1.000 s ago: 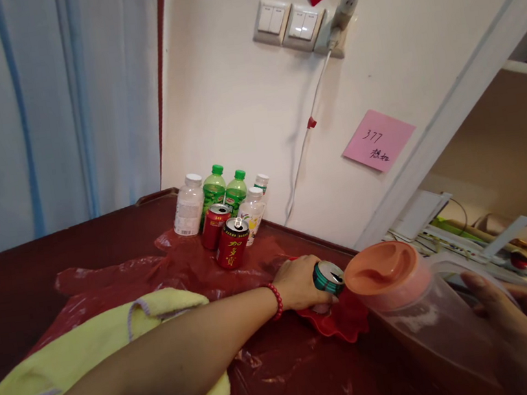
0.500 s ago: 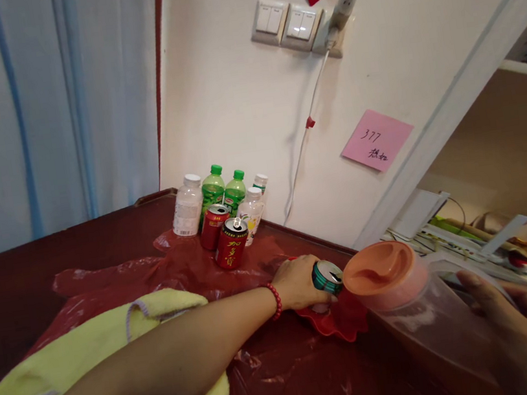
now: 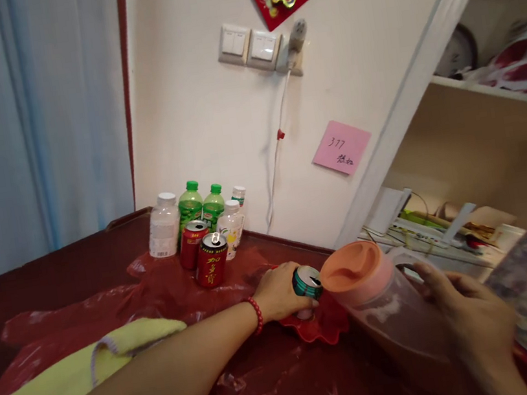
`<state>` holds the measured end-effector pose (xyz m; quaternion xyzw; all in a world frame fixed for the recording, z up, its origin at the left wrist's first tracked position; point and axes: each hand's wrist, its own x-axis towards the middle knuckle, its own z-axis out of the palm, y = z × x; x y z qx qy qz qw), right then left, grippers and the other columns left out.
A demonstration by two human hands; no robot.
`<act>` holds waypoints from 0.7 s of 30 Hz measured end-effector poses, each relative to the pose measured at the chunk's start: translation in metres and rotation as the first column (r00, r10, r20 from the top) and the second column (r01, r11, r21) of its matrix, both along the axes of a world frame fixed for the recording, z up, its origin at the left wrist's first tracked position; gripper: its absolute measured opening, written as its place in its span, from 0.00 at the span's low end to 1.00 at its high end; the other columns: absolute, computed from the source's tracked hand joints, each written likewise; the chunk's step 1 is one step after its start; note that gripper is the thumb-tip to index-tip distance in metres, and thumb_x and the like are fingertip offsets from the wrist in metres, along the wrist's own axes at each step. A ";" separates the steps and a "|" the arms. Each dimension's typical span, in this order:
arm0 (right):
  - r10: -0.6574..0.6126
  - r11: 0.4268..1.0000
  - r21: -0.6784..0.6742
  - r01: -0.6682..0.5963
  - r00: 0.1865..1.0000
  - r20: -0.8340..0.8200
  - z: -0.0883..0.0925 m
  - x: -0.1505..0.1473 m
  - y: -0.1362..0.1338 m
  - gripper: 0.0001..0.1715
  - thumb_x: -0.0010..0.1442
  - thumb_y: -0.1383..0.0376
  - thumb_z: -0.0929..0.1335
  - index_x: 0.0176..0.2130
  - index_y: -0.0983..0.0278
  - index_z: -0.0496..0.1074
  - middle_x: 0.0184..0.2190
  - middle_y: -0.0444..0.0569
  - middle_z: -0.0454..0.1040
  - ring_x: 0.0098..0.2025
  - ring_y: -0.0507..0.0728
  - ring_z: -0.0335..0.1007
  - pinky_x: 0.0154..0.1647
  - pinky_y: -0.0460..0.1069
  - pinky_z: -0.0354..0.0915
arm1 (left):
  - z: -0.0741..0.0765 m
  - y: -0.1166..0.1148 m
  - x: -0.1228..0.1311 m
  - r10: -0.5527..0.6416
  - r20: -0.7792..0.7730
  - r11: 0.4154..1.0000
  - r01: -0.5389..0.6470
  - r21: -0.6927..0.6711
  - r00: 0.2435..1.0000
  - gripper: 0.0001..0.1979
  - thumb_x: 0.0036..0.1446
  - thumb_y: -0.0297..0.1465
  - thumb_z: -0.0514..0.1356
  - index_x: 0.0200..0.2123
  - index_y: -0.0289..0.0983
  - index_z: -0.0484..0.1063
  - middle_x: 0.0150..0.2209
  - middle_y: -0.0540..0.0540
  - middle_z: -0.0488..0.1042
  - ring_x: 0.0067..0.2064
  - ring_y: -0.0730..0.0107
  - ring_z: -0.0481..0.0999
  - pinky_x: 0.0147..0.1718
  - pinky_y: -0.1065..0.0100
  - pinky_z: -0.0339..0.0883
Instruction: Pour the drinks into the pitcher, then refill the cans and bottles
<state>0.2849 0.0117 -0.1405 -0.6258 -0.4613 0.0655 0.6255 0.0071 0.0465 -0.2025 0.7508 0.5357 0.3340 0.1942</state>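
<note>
Left hand (image 3: pixel 281 292) wrapped round green can (image 3: pixel 306 283) above red wavy-edged dish (image 3: pixel 329 327); can't quite see can's base from here. Right hand (image 3: pixel 473 308) gripping tilted pitcher (image 3: pixel 398 319), orange lid (image 3: pixel 355 264) just beside can. Red cans (image 3: pixel 212 263), bottles (image 3: pixel 164 230) grouped near wall (image 3: pixel 188 116).

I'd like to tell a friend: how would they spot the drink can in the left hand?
On the dark red table, find the red wavy-edged dish beside the orange-lidded pitcher. There, the left hand grips the drink can. Its teal and dark bands set it apart from the two red cans nearby.
</note>
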 end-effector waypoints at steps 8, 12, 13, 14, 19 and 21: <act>0.167 0.963 0.260 -0.071 0.914 -0.370 -0.022 0.004 0.027 0.39 0.35 0.35 0.80 0.26 0.63 0.71 0.19 0.40 0.64 0.21 0.50 0.58 0.22 0.46 0.57 | 0.000 0.003 -0.001 0.004 0.030 1.000 -0.004 0.010 1.000 0.30 0.46 0.39 0.74 0.52 0.39 0.75 0.51 0.42 0.81 0.52 0.51 0.80 0.51 0.59 0.71; 0.215 0.935 0.353 -0.033 0.844 -0.492 -0.024 0.005 0.035 0.39 0.35 0.37 0.82 0.25 0.64 0.69 0.18 0.39 0.64 0.21 0.48 0.56 0.21 0.44 0.56 | 0.001 0.005 -0.002 -0.004 0.035 1.000 0.004 0.004 0.999 0.29 0.47 0.38 0.72 0.53 0.38 0.74 0.52 0.41 0.81 0.52 0.50 0.79 0.53 0.58 0.69; 0.218 0.931 0.364 -0.018 0.828 -0.517 -0.026 0.006 0.037 0.38 0.37 0.38 0.82 0.25 0.64 0.68 0.18 0.38 0.63 0.20 0.48 0.55 0.21 0.44 0.56 | 0.001 0.006 -0.002 -0.005 0.042 1.000 0.005 0.001 0.999 0.29 0.47 0.38 0.72 0.53 0.38 0.74 0.52 0.41 0.81 0.53 0.50 0.79 0.53 0.58 0.69; 0.219 0.929 0.370 -0.004 0.812 -0.541 -0.027 0.008 0.040 0.36 0.43 0.40 0.81 0.25 0.64 0.67 0.18 0.36 0.61 0.20 0.47 0.55 0.21 0.44 0.56 | 0.002 0.007 -0.002 -0.006 0.050 1.000 0.006 -0.001 0.999 0.29 0.47 0.39 0.72 0.53 0.38 0.73 0.52 0.41 0.80 0.53 0.50 0.79 0.53 0.58 0.69; 0.206 0.936 0.350 0.037 0.747 -0.632 -0.041 0.017 0.052 0.20 0.71 0.54 0.71 0.34 0.66 0.70 0.25 0.37 0.65 0.22 0.46 0.60 0.23 0.42 0.63 | 0.003 0.011 -0.002 -0.019 0.066 1.000 0.019 0.003 0.998 0.28 0.47 0.38 0.70 0.53 0.38 0.74 0.53 0.41 0.80 0.54 0.48 0.78 0.54 0.57 0.68; 0.206 0.939 0.342 0.038 0.735 -0.647 -0.047 0.020 0.056 0.17 0.72 0.55 0.70 0.41 0.67 0.72 0.32 0.42 0.70 0.27 0.48 0.66 0.28 0.44 0.68 | 0.001 0.013 -0.002 -0.026 0.066 1.000 0.026 0.003 0.997 0.28 0.48 0.39 0.69 0.52 0.38 0.73 0.53 0.41 0.80 0.54 0.48 0.78 0.54 0.56 0.68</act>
